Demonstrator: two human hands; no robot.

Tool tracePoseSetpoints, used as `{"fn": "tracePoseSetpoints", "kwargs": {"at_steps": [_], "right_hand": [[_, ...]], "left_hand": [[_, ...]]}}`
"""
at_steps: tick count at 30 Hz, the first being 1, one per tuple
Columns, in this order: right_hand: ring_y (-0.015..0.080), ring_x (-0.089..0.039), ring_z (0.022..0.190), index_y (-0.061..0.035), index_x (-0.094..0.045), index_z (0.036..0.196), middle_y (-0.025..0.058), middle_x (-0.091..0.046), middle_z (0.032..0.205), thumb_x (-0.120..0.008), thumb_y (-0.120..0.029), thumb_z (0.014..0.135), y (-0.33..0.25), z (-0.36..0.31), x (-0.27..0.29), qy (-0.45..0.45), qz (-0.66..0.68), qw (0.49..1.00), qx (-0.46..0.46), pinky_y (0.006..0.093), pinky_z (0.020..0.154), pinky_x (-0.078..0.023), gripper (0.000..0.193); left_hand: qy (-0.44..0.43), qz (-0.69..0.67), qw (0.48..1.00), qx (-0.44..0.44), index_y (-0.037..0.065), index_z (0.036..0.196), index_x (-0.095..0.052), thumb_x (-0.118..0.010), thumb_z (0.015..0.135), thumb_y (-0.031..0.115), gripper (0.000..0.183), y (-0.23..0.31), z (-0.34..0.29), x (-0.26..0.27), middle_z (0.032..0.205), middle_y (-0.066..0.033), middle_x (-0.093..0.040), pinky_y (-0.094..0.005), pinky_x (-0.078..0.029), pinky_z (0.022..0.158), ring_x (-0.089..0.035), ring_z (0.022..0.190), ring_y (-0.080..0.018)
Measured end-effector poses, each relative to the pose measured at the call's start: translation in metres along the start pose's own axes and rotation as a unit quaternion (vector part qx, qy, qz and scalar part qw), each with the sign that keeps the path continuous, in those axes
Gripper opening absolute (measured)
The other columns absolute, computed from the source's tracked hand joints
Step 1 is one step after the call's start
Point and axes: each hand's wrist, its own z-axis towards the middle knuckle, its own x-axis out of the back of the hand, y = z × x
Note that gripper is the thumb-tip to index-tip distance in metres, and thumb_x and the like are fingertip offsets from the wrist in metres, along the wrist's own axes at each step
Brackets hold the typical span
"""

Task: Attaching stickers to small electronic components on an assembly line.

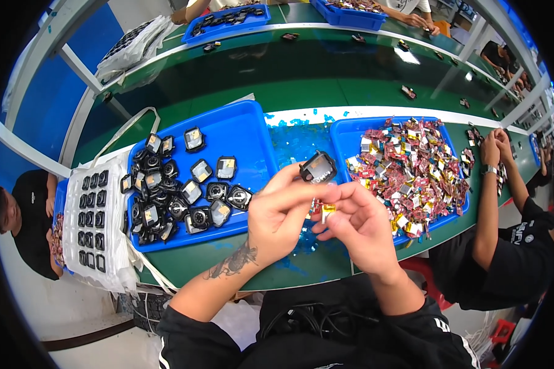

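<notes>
My left hand (pixel 278 215) is closed around a black watch case (pixel 319 167), which sticks up above its fingers with a grey face showing. Between the fingertips of my right hand (pixel 366 224) is a small battery board (pixel 328 211) with yellow tape and a white part. Its red end reaches toward my left fingers; whether it is joined to the case is hidden. On the left, a blue tray (pixel 252 141) holds a heap of black watch cases (pixel 160 190). Another blue tray (pixel 340 132), on the right, is piled with red boards (pixel 406 175) and silver and yellow pieces.
Blue scraps (pixel 298 144) lie on the green bench between the trays. Behind runs a green conveyor belt (pixel 240 77) with scattered parts. A white tray stack (pixel 92 215) with rows of black frames stands at left. Co-workers sit on both sides; one co-worker's hands (pixel 495 144) are at right.
</notes>
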Motion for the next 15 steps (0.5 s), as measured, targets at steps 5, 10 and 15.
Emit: {"fn": "tracePoseSetpoints", "kwargs": {"at_steps": [5,10,15], "right_hand": [[0.0136,-0.065,0.084,0.0016,-0.054,0.111,0.0091,-0.063,0.100,-0.058,-0.001,0.092,-0.006,-0.003,0.011,-0.013,0.052,0.999,-0.002,0.0264,0.070,-0.056,0.019],[0.0141,-0.065,0.078,0.0023,-0.060,0.099,0.0091,-0.064,0.092,-0.064,0.003,0.086,-0.022,-0.002,0.010,0.041,-0.265,0.948,0.170,0.0253,0.066,-0.057,0.013],[0.0163,-0.066,0.079,0.0025,-0.063,0.099,0.0109,-0.063,0.091,-0.065,0.005,0.084,-0.027,-0.006,0.007,0.014,-0.300,0.940,0.161,0.0266,0.061,-0.058,0.016]], "left_hand": [[-0.061,0.129,0.989,-0.026,0.000,0.113,-0.067,-0.052,0.086,-0.012,0.033,0.008,0.007,-0.003,0.119,-0.0214,-0.061,-0.0324,-0.052,0.087,-0.066,0.103,-0.0283],[-0.047,0.259,0.957,-0.120,-0.001,0.107,-0.069,-0.068,0.078,-0.008,0.030,0.010,0.009,-0.002,0.116,-0.0172,-0.064,-0.0301,-0.057,0.073,-0.069,0.091,-0.0257],[-0.033,0.309,0.933,-0.185,-0.002,0.101,-0.069,-0.072,0.072,-0.008,0.029,0.006,0.010,0.000,0.111,-0.0171,-0.066,-0.0308,-0.058,0.069,-0.069,0.086,-0.0262]]}}
